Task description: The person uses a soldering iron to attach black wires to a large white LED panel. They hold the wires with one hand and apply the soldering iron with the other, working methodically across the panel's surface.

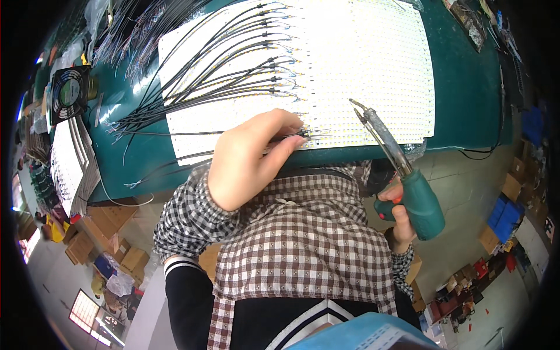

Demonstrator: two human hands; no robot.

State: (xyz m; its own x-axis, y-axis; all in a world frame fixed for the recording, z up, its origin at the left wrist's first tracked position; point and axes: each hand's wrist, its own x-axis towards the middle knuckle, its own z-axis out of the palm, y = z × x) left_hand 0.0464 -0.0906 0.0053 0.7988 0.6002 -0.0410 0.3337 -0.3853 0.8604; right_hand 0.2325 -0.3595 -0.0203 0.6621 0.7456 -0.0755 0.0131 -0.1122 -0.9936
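My left hand (254, 154) pinches a thin black cable (192, 133) near its stripped end, low over the white LED board panel (373, 76). Fine wires stick out past the fingertips onto the board. In my right hand (401, 219) is a green-handled soldering gun (421, 201), its metal tip angled up and left above the panel. The tip is apart from the cable. Along the panel's upper middle, several black cables (233, 52) run leftward from a column of small contacts, their coloured wire ends lying at those contacts.
A green-topped table (466, 87) carries the panel. At the left stand a small black fan (70, 93) and a stack of white panels (70, 163). Bundled loose cables (140, 35) lie at the far left. Cardboard boxes (134, 262) are on the floor.
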